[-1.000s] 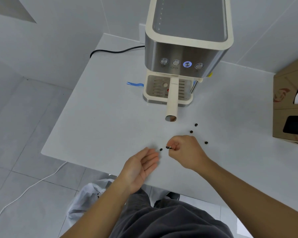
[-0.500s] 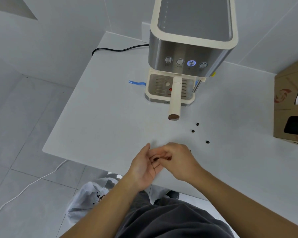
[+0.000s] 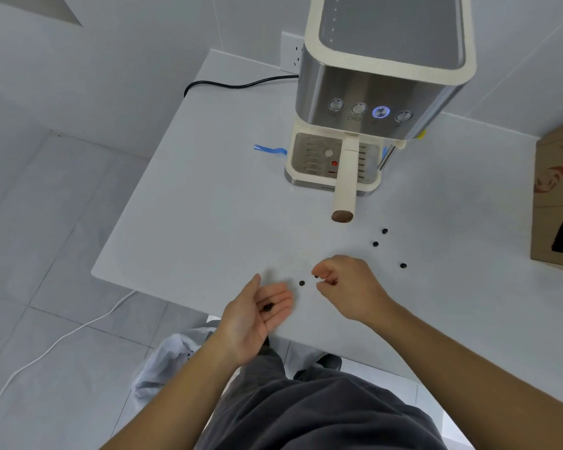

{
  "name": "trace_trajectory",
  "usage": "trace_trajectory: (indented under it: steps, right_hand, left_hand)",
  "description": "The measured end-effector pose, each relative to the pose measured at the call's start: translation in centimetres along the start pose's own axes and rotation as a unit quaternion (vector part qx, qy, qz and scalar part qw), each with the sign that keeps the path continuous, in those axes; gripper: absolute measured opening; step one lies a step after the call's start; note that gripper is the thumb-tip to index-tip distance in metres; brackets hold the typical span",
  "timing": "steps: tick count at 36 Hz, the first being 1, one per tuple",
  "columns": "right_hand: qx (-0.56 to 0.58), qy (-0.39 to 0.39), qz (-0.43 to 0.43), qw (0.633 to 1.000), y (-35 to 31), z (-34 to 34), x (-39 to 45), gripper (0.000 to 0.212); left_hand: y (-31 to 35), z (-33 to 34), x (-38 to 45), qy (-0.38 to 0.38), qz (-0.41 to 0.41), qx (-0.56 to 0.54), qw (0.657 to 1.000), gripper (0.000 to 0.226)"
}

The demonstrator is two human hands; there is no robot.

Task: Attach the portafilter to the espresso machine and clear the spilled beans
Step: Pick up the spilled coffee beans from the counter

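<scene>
The espresso machine (image 3: 381, 76) stands at the back of the white table (image 3: 208, 206). The cream portafilter handle (image 3: 346, 177) juts forward from under its front. Dark coffee beans lie loose on the table: one bean (image 3: 302, 282) between my hands, and three beans (image 3: 375, 244) further right. My left hand (image 3: 257, 316) is palm up and cupped over the table's front edge, with a few beans (image 3: 268, 307) in it. My right hand (image 3: 345, 284) hovers low, its thumb and forefinger apart around another bean (image 3: 316, 276) on the table.
A cardboard box (image 3: 556, 203) stands at the table's right edge. A black power cable (image 3: 234, 84) runs to a wall socket (image 3: 291, 53). A blue strip (image 3: 268, 150) lies left of the machine. On the floor are a white plastic bag (image 3: 166, 362) and a white cable (image 3: 62, 339).
My right hand carried a pinched bean to my left palm, dropped it there, and has moved back right over the table. My left palm now shows beans.
</scene>
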State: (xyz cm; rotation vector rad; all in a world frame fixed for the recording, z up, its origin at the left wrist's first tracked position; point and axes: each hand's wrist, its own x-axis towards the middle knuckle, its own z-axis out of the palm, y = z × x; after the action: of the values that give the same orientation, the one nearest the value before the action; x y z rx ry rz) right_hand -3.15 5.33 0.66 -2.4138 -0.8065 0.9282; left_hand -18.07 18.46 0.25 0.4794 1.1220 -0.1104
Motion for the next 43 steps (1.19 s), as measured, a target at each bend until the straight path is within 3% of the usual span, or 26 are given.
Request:
trace_trajectory:
  steps: [19, 25, 32, 36, 43]
  right_hand:
    - [-0.066, -0.016, 0.061, 0.996, -1.2, 2.6, 1.6, 0.036]
    - [-0.054, -0.007, 0.06, 0.997, -1.7, 3.1, 1.7, 0.031]
    - [-0.074, 0.0, 0.035, 0.997, -1.6, 3.1, 2.0, 0.01]
    - [-0.082, -0.036, 0.062, 0.994, -1.3, 2.8, 2.6, 0.026]
    - [-0.074, -0.039, 0.094, 0.992, -1.1, 2.7, 2.7, 0.024]
  left_hand:
    - [1.3, -2.4, 0.1, 0.018, 0.007, -0.028, 0.999, 0.051]
    - [1.8, -2.4, 0.2, 0.015, 0.004, -0.02, 1.0, 0.051]
    - [2.1, -2.7, 0.2, 0.012, 0.0, -0.014, 1.0, 0.051]
    - [2.0, -2.8, 0.2, 0.01, -0.003, -0.013, 1.0, 0.05]
    - [1.9, -2.8, 0.3, 0.006, -0.005, -0.008, 1.0, 0.051]
